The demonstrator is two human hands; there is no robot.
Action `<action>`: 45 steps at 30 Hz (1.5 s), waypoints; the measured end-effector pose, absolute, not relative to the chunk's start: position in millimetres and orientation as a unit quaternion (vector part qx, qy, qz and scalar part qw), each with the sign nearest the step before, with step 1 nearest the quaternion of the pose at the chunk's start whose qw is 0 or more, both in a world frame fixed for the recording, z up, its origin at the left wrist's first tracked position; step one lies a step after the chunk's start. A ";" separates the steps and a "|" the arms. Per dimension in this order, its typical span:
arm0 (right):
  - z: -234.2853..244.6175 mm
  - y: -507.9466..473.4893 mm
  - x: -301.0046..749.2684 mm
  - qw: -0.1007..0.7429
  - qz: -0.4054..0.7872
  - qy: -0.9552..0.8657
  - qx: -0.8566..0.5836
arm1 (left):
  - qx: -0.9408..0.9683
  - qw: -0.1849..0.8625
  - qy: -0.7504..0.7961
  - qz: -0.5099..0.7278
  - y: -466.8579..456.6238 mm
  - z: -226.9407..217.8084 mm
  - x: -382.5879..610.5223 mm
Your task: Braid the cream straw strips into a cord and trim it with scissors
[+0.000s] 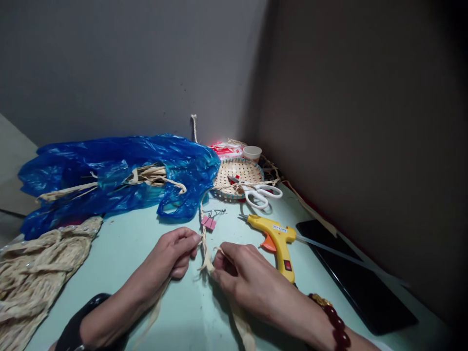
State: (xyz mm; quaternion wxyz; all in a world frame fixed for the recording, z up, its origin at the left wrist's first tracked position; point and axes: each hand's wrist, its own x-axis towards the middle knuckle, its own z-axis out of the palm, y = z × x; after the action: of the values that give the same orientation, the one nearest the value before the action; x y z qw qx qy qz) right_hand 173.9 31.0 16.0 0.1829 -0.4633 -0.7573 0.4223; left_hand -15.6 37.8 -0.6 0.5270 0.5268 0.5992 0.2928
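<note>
one braid (204, 238), frayed end (207, 264) nearest, long axis away, left grip (177, 251) and right grip (241, 270) narrow on strands (242, 325)

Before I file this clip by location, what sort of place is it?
Probably a small craft corner, at home or in a workshop; I can't tell which. The yellow glue gun, white-handled scissors and braided strand of pale fibre suggest it.

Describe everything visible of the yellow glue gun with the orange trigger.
The yellow, plastic-looking glue gun lies on its side on the pale green tabletop, unheld, grey nozzle pointing left. It has an orange trigger, a white label too small to read, a red grip switch, and a translucent stick jutting from its rear.
</note>
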 end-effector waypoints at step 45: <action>9.6 42.7 163.5 0.160 0.344 -0.771 -0.510 | 0.418 0.571 0.626 0.327 39.0 -5.2 -5.9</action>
State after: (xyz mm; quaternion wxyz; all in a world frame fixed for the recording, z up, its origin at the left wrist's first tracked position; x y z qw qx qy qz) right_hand 163.5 42.7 9.6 0.1602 -0.5104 -0.7714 0.3445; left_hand -5.9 39.0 -5.2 0.5712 0.4183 0.6257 0.3274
